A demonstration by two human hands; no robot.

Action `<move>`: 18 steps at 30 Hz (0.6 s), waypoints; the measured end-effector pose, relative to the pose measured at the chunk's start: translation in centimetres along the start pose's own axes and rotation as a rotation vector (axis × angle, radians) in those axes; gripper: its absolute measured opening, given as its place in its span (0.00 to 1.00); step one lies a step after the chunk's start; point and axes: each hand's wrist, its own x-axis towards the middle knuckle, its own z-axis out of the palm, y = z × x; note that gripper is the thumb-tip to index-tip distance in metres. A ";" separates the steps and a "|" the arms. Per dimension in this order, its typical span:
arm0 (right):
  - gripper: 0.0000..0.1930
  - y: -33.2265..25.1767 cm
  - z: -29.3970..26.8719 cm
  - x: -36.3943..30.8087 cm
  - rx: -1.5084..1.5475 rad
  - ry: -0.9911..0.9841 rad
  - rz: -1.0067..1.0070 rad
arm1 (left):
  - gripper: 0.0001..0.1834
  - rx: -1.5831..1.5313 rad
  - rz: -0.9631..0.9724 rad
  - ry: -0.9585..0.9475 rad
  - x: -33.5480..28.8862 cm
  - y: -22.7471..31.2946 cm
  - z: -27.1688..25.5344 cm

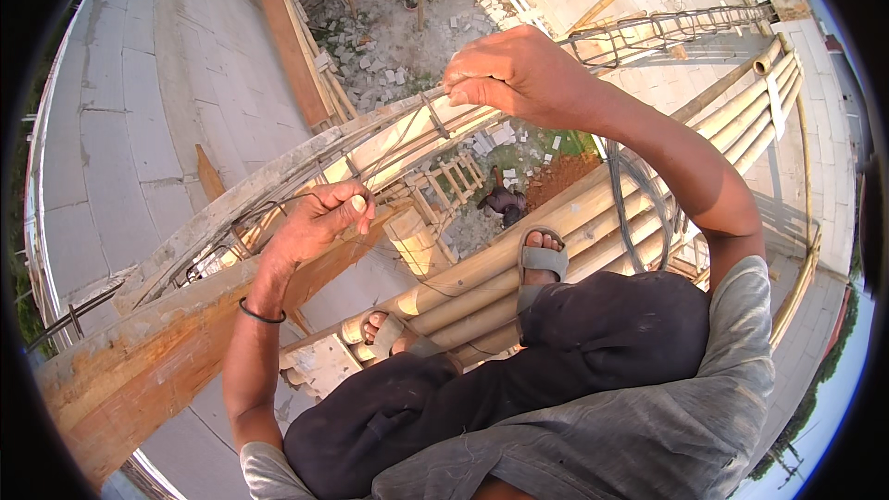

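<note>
A thin wire (393, 154) appears to run between my two hands, though it is faint. My left hand (324, 220) is closed, thumb against fingers, pinching its lower end just above a wooden formwork board (199, 319). Beside it, dark bent steel rods (269, 206) stick out of the beam form. My right hand (519, 74) is raised further out, fingers pinched together on the wire's upper end, above the long steel bars (433, 118) with tie loops. What exactly lies inside each pinch is partly hidden by the fingers.
My sandalled feet (542, 259) rest on bundled bamboo poles (491, 292) high up. A coil of wire (639, 204) hangs by my right knee. Far below are a person (503, 201), a wooden ladder (454, 181) and rubble (389, 51). Block walls (185, 83) stand around.
</note>
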 end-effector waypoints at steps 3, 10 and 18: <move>0.10 0.9 0.1 -0.2 -0.181 0.042 0.026 | 0.16 0.028 -0.034 0.024 0.1 0.7 0.4; 0.09 -0.5 0.7 -1.1 -0.458 -0.600 0.225 | 0.11 0.494 0.065 0.255 0.5 2.2 0.4; 0.14 0.9 -1.4 0.5 0.080 -0.249 0.193 | 0.11 0.688 0.218 0.140 1.0 0.7 1.7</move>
